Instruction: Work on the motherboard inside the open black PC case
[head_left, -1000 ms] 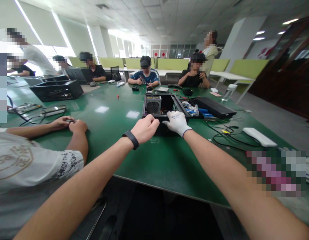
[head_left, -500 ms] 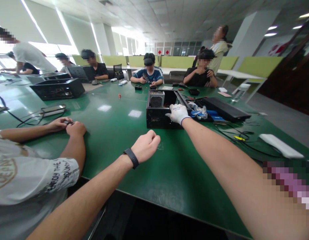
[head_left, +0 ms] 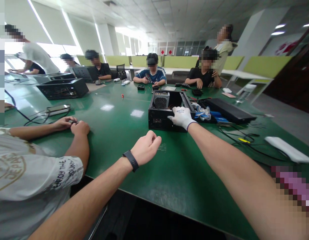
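A black desktop computer case (head_left: pixel 158 124) lies on the green table, its upper side off, with a grey power supply (head_left: pixel 161 100) inside. My right hand (head_left: pixel 181 117), in a white knit glove, grips the near edge of this case; its fingers go over the rim and the thumb lies along the near face. Bare, with a black band on the wrist, my left hand (head_left: pixel 146 148) is closed in a loose fist above the table, nearer to me and apart from the case. Its curled fingers hide whatever may be inside them.
Blue-and-white gloves (head_left: pixel 203 112) and a long black panel (head_left: pixel 228 109) lie right of the case, near cables (head_left: pixel 246 135) and a white bar (head_left: pixel 288 149). A co-worker's hands (head_left: pixel 71 125) are close on my left. Another open case (head_left: pixel 63 89) stands beyond; several people sit opposite.
The view has turned slightly left, so the scene sits further right. My hands keep nearly the same pose. The seated person at far right has lowered one hand towards the table.
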A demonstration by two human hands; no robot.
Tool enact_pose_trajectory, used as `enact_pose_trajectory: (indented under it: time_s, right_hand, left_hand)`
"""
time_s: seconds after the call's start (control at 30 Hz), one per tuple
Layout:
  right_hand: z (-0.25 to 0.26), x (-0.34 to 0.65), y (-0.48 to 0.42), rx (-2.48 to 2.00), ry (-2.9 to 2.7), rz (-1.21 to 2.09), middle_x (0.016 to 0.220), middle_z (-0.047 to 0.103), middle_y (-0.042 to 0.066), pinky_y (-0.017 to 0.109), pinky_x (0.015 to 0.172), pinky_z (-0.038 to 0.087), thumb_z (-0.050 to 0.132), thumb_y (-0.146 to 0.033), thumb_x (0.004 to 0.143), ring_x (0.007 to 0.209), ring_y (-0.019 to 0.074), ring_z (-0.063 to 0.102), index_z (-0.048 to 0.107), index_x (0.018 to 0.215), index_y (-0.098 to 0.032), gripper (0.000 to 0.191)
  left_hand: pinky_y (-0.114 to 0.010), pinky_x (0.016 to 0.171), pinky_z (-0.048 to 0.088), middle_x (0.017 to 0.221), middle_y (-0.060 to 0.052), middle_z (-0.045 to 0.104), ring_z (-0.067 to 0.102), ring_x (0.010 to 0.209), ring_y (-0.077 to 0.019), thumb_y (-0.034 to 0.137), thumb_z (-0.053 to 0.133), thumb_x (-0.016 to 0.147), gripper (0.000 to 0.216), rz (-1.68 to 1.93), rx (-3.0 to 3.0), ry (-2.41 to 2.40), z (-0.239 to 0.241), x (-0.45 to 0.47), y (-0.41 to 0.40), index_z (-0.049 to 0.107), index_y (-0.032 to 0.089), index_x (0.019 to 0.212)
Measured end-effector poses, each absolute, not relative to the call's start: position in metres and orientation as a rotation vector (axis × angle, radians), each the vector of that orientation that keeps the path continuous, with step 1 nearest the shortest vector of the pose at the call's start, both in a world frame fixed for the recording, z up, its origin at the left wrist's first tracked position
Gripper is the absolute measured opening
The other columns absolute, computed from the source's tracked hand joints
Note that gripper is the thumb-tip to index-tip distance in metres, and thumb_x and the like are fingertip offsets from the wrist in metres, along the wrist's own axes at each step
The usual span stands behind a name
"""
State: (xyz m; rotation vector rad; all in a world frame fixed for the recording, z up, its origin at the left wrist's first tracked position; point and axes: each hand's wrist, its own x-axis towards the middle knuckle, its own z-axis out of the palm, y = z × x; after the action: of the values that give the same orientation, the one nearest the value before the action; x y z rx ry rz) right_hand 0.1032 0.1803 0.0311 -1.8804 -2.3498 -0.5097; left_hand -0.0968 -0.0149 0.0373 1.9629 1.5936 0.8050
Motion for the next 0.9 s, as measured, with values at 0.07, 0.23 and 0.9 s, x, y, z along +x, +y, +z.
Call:
enact_pose_trajectory:
  time_s: [0.07,0.23,0.9]
  right_hand:
    - [0.031,0.103,0.164,-1.868,-2.351,-0.514,0.124,0.06,0.009,0.046,0.093,0.05,0.057,-0.046,0.092,0.108,0.022,0.06,0.058,0.124,-0.018,0.043]
    - [0.03,0.104,0.112,-1.835,-2.347,-0.527,0.119,0.061,0.008,0.045,0.093,0.048,0.054,-0.053,0.092,0.105,0.0213,0.059,0.059,0.121,-0.018,0.046]
    - [0.029,0.128,-0.114,-1.673,-2.373,-0.472,0.093,0.062,0.008,0.036,0.073,0.025,0.059,-0.05,0.088,0.087,0.0249,0.052,0.059,0.098,-0.021,0.031]
  left_hand:
    - [-0.03,0.066,0.04,0.073,-0.001,0.063,0.056,0.069,-0.0177,0.043,0.04,0.094,0.025,0.826,1.966,1.591,0.044,-0.097,-0.015,0.05,0.022,0.084]
    - [-0.03,0.069,0.041,0.082,-0.003,0.065,0.058,0.075,-0.0185,0.037,0.041,0.092,0.019,0.898,1.959,1.563,0.073,-0.096,-0.018,0.049,0.02,0.094]
    - [-0.026,0.086,0.051,0.111,-0.007,0.074,0.068,0.103,-0.0218,0.042,0.07,0.08,0.036,-0.167,2.632,1.645,0.087,-0.037,0.017,0.071,0.019,0.108]
